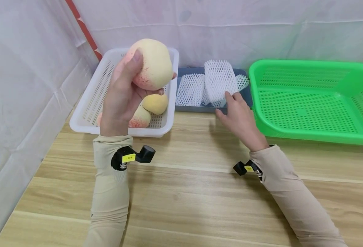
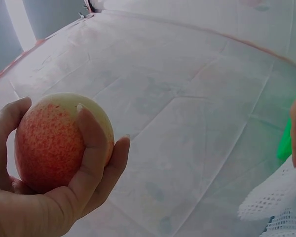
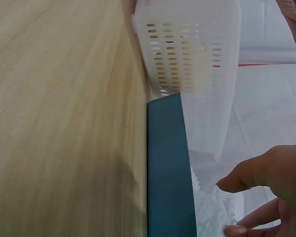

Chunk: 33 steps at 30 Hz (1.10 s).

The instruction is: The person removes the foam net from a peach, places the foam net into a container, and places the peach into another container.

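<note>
My left hand (image 1: 121, 85) holds a large cream-and-pink peach (image 1: 155, 63) above the white basket (image 1: 90, 128), thumb on one side and fingers around the other. In the left wrist view, the peach's red speckled side (image 2: 49, 143) faces the camera. More peaches lie in the basket, among them a yellowish one (image 1: 155, 104). The fingertips of my right hand (image 1: 240, 118) touch the lower edge of a white foam net sleeve (image 1: 220, 79). That sleeve lies over others in a shallow blue-grey tray (image 1: 197, 109). In the right wrist view, the thumb (image 3: 251, 173) stands apart from the fingers.
A green plastic basket (image 1: 302, 132) stands to the right of the tray. All the containers sit along the back of the wooden table (image 1: 181, 192), against a pale sheet hung as a wall (image 1: 231, 34). Another pale sheet (image 1: 24, 75) borders the left.
</note>
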Each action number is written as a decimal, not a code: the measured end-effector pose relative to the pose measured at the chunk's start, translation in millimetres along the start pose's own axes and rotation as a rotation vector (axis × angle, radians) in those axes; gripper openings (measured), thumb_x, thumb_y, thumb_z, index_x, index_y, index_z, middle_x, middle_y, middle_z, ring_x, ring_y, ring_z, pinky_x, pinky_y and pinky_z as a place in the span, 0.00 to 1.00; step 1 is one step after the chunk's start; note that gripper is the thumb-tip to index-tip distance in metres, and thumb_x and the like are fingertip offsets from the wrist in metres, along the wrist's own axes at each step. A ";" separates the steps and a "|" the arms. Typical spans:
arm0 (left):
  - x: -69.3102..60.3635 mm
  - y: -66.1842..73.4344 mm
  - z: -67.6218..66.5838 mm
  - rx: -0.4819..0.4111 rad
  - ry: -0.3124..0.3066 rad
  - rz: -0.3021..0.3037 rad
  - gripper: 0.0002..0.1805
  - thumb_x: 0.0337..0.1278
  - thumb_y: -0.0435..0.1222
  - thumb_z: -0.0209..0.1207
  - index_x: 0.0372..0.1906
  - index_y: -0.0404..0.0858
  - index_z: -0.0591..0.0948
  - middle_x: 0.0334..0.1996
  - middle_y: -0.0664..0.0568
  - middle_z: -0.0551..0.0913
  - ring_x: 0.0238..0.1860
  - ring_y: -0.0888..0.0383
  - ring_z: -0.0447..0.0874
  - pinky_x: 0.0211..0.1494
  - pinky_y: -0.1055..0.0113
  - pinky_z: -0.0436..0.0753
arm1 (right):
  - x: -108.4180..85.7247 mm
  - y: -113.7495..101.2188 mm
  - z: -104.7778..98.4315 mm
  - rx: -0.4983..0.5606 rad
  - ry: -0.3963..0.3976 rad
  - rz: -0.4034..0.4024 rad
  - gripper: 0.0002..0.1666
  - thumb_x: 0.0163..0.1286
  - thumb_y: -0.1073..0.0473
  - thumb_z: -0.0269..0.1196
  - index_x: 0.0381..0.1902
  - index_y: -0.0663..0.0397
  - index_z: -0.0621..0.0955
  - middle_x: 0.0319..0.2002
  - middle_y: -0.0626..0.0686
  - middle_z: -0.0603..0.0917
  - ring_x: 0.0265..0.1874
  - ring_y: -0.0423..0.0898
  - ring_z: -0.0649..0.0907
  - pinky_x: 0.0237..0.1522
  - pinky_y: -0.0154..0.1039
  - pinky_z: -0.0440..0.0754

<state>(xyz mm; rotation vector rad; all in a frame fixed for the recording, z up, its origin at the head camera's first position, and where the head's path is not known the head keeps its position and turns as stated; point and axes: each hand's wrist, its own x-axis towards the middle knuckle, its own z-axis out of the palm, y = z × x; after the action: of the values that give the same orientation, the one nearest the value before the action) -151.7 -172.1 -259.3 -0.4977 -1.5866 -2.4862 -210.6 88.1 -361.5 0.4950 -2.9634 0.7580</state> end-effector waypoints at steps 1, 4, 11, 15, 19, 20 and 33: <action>0.0 0.0 0.1 0.005 0.003 -0.002 0.27 0.57 0.45 0.61 0.58 0.33 0.74 0.41 0.38 0.80 0.39 0.41 0.86 0.25 0.67 0.81 | -0.2 0.4 2.1 -0.019 0.017 -0.006 0.38 0.65 0.55 0.61 0.68 0.70 0.65 0.52 0.68 0.70 0.42 0.65 0.76 0.36 0.62 0.77; -0.5 0.0 0.5 0.015 0.021 -0.011 0.26 0.57 0.44 0.60 0.57 0.34 0.75 0.43 0.38 0.80 0.39 0.42 0.85 0.25 0.66 0.81 | -1.3 0.5 9.4 -0.061 0.103 -0.056 0.31 0.65 0.57 0.61 0.62 0.70 0.72 0.44 0.66 0.70 0.36 0.61 0.74 0.28 0.58 0.77; -1.4 0.5 0.6 0.009 0.064 -0.040 0.24 0.57 0.41 0.59 0.57 0.34 0.75 0.46 0.38 0.78 0.40 0.41 0.85 0.26 0.64 0.82 | 1.2 2.7 24.0 -0.094 0.301 -0.339 0.16 0.62 0.66 0.63 0.47 0.71 0.80 0.39 0.65 0.71 0.32 0.61 0.70 0.27 0.52 0.73; -0.9 -0.2 1.2 -0.017 0.043 -0.039 0.25 0.57 0.40 0.59 0.58 0.33 0.73 0.44 0.35 0.78 0.39 0.40 0.85 0.25 0.65 0.83 | 2.8 6.4 28.0 -0.130 0.298 -0.458 0.16 0.61 0.66 0.65 0.45 0.72 0.80 0.48 0.69 0.73 0.39 0.66 0.73 0.37 0.56 0.74; -0.4 -0.5 2.0 -0.012 0.033 -0.035 0.25 0.57 0.40 0.59 0.57 0.33 0.72 0.43 0.35 0.77 0.38 0.41 0.85 0.24 0.66 0.83 | 2.6 9.4 30.0 -0.177 0.233 -0.471 0.20 0.62 0.62 0.65 0.49 0.70 0.79 0.57 0.68 0.75 0.50 0.69 0.73 0.47 0.62 0.74; -0.4 -0.4 2.3 -0.006 0.036 -0.036 0.25 0.56 0.40 0.59 0.57 0.34 0.73 0.43 0.35 0.77 0.37 0.41 0.85 0.24 0.66 0.82 | 2.3 9.8 29.9 -0.188 0.198 -0.457 0.22 0.63 0.61 0.65 0.52 0.68 0.78 0.57 0.67 0.76 0.52 0.69 0.72 0.49 0.63 0.73; -2.4 1.6 0.9 0.048 0.037 -0.043 0.24 0.57 0.40 0.57 0.58 0.34 0.73 0.43 0.36 0.77 0.31 0.49 0.82 0.24 0.65 0.83 | 6.1 11.7 28.4 -0.255 -0.159 -0.249 0.33 0.72 0.46 0.56 0.68 0.57 0.67 0.63 0.62 0.73 0.63 0.68 0.66 0.59 0.67 0.62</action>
<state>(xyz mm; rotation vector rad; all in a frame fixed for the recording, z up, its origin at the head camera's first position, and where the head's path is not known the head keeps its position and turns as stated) -148.9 -172.0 -258.4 -0.4134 -1.6552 -2.4666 -219.1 82.5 -391.1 0.9193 -2.9951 0.3257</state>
